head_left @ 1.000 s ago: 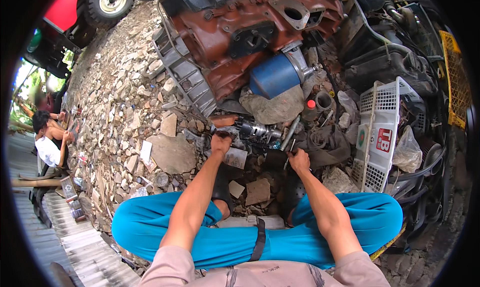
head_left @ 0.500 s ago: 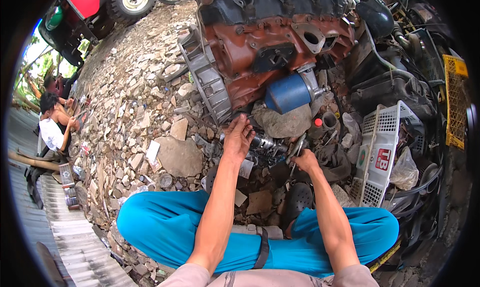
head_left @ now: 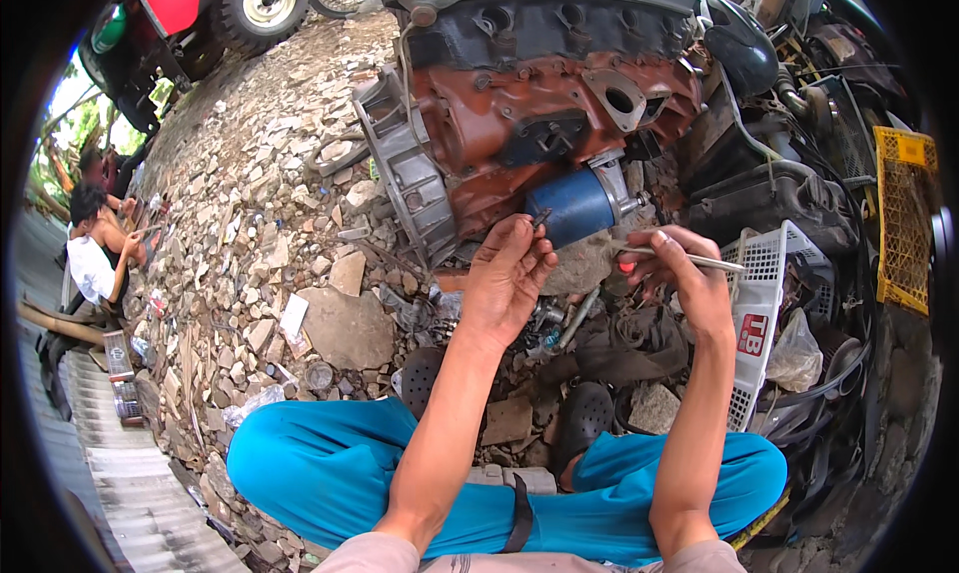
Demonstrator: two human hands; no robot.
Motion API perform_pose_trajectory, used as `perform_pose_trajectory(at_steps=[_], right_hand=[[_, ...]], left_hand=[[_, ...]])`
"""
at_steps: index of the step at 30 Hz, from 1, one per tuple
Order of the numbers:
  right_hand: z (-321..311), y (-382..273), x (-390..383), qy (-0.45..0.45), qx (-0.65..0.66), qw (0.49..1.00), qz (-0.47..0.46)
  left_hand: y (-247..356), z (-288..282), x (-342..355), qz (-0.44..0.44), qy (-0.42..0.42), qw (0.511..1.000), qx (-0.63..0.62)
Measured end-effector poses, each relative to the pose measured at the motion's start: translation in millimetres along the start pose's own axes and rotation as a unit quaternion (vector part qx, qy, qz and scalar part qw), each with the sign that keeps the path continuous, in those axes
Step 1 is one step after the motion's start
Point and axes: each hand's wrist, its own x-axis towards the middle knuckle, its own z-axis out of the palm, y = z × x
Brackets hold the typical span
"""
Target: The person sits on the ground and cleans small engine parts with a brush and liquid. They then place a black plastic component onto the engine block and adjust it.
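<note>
My left hand (head_left: 511,273) is raised in front of the blue cylindrical filter (head_left: 574,208), its fingers pinching a small dark part (head_left: 541,216). My right hand (head_left: 684,278), at the right, holds a slim silver rod-like tool (head_left: 724,264) that lies crosswise in its fingers. Behind both hands stands a rust-red engine block (head_left: 470,123) with a dark top and a silver housing (head_left: 410,183) at its left. A metal rod (head_left: 577,318) and several small parts lie on the stones below my hands, partly hidden.
A white plastic crate (head_left: 759,373), a yellow crate (head_left: 904,228) and dark parts crowd the right. Stony ground (head_left: 250,173), a red vehicle (head_left: 185,3), two seated people (head_left: 95,263) and corrugated sheets (head_left: 130,473) are at the left. My bent legs and dark clogs are below.
Both hands have risen from low among the parts on the ground toward the filter, the right lifting the tool and turning it level. The left moved right and up.
</note>
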Motion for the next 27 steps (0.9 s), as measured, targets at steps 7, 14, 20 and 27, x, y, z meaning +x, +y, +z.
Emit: perform_pose_trajectory(at_steps=[7,14,20,27], right_hand=[[53,-16,-5,0.125,0.06,0.974,-0.181],[65,-19,-11,0.137,0.017,0.964,-0.227],[63,-20,-8,0.088,-0.022,0.967,-0.239],[48,-32,-15,0.058,0.022,0.98,-0.188]], left_hand=[[5,29,-14,0.075,0.041,0.993,0.08],[13,44,-22,0.203,0.069,0.949,0.231],[18,57,-27,0.213,0.1,0.939,0.249],[21,59,-29,0.217,0.08,0.929,0.289]])
